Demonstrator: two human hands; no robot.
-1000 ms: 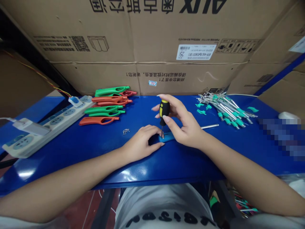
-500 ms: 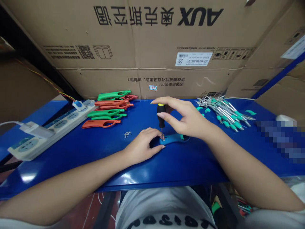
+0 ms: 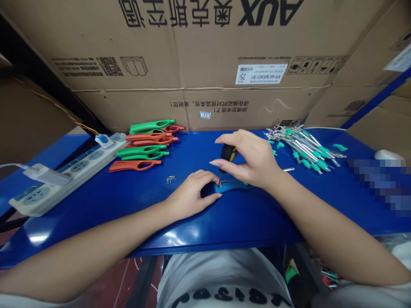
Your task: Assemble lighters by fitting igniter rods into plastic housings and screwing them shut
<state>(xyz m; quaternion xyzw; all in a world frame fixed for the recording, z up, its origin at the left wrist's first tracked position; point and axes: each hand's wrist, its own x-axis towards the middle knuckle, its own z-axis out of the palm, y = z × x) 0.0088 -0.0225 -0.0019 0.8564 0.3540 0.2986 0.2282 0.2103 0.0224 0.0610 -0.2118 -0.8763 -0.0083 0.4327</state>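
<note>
Blue casing (image 3: 233,185), one: being rested on the blue table (image 3: 128,194) ahead of the person, its left end being steadied by the left hand (image 3: 189,194), whose forefinger and thumb are being set narrowly about it.

Screwdriver (image 3: 227,153), one, black and yellow: being held in the right hand (image 3: 253,159) between thumb and fingers, its handle being leaned rightward, its tip being directed at the steadied end. Whether a screw is being engaged there cannot be told, the spot being partly covered by a fingertip.

Step, as judged: a screw is apparently being worked at that end. Next move, as judged: a straighter shaft and a firm hold on the casing are being called for.

Loose screws (image 3: 171,179), one small heap: being laid out beyond the left forearm.

Writing: on the cardboard panel (image 3: 205,47), "AUX" is being shown upside down beside the large characters 奥克斯空调. On its white label (image 3: 261,74), likewise inverted, "25" and a model line beginning "KFR-46G" are being displayed. Below, a printed request for gentle handling is being carried in smaller characters.
</note>
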